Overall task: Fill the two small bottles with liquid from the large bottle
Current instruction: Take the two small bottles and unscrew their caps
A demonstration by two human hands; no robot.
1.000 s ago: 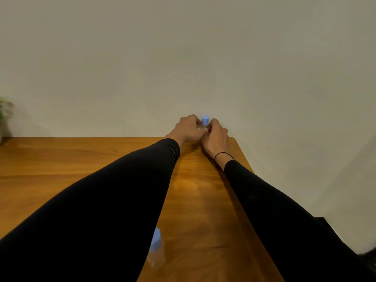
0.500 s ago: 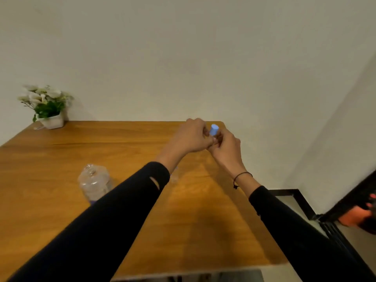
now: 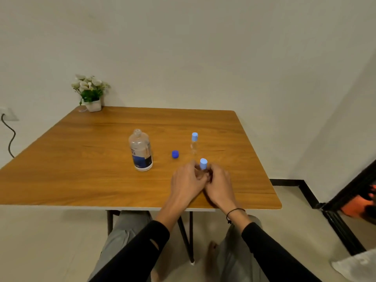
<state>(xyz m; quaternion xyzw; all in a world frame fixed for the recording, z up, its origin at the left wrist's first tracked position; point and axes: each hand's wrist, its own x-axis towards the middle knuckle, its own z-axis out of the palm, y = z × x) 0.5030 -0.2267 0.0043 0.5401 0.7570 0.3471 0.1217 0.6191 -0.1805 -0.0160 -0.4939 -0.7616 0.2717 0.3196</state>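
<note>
Two hands meet around one small bottle near the right front part of the wooden table: the left hand and the right hand close their fingers on its body from either side, so that only its light blue cap shows above them. Whether the bottle rests on the tabletop or is lifted just off it cannot be told. Just beyond the hands, the second small bottle stands upright on the table with its light blue cap on and its body clear. To its left lies a loose dark blue cap, and farther left the large bottle stands upright with its mouth open and a dark label on its lower half. At the far left corner of the table sits a small potted plant with white flowers, against the pale wall.
</note>
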